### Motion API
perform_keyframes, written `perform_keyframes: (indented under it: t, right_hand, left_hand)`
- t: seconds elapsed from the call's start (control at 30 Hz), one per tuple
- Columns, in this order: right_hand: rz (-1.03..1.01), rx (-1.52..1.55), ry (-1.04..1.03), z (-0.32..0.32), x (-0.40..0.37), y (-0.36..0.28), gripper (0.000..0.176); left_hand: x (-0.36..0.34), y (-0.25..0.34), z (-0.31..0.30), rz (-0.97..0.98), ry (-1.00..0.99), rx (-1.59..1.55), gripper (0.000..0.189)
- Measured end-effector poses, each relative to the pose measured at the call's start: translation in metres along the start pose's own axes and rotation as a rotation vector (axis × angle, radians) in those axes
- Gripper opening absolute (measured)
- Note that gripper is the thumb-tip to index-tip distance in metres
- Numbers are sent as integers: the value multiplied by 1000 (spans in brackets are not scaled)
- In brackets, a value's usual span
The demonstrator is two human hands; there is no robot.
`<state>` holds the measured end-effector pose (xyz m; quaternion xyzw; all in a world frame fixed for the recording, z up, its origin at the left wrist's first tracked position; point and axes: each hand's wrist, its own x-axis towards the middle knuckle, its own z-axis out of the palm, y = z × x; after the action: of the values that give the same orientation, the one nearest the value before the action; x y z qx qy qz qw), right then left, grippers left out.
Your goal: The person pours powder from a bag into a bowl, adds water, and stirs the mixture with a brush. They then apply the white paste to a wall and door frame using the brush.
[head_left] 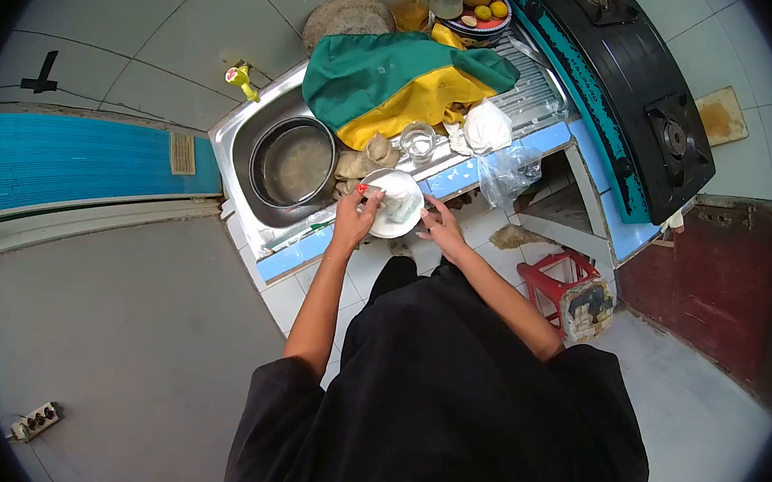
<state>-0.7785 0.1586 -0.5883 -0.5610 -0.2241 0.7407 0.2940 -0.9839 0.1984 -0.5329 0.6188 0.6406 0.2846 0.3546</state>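
A white bowl point(399, 208) with whitish contents is held between my two hands at the counter's front edge. My left hand point(354, 218) grips its left rim, with a small red thing at the fingertips that is too small to name. On the bowl's right rim rest the fingers of my right hand point(443, 225). Just behind the bowl lie brownish lumps point(352, 166), perhaps a cloth or bag, beside a clear glass point(418, 141). A white bundle point(486, 127) and a clear plastic bag point(507, 174) are to the right.
A dark round pan point(293, 163) sits in the steel sink point(241, 146) under a yellow tap point(243, 81). A green and yellow cloth point(398, 83) covers the drainboard. The black stove point(639, 84) stands right; a red stool point(554, 277) is below.
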Motion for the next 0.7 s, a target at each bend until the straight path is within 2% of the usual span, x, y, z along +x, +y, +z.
perform_keyframes:
  t: [0.1,0.17,0.2,0.3,0.37,0.43,0.5,0.57,0.6,0.63,0.7]
  right_hand:
    - [8,-18,11,0,-1,-1,51]
    - [1,-21,18,1,-1,-1,50]
    - [-7,-24,24,1,-1,-1,48]
    - [-7,-2,20,1,-1,0,48]
    - [-4,-2,13,1,-1,-1,49]
    - [2,-3,6,1,-1,0,51]
    - [-4,-9,5,0,0,0,50]
    - [-5,-11,6,1,-1,-1,50]
    - [-6,-15,8,0,-1,-1,50]
    - [-8,-15,10,0,-1,-1,50]
    - [-6,10,10,0,0,1,49]
  left_hand:
    - [4,-5,-5,6,83,1,29]
    - [8,-2,-14,56,202,127,30]
    - [7,10,-21,-8,162,202,31]
    - [2,3,-16,-25,67,241,31]
    - [0,-2,-2,10,77,166,32]
    - [-3,5,5,-51,31,-45,32]
    - [0,1,4,-76,56,-61,31]
    - [5,-10,1,-6,244,57,29]
    - [4,13,-9,18,288,29,28]
    - [3,11,-9,20,287,28,28]
    - [2,3,-11,-100,189,254,28]
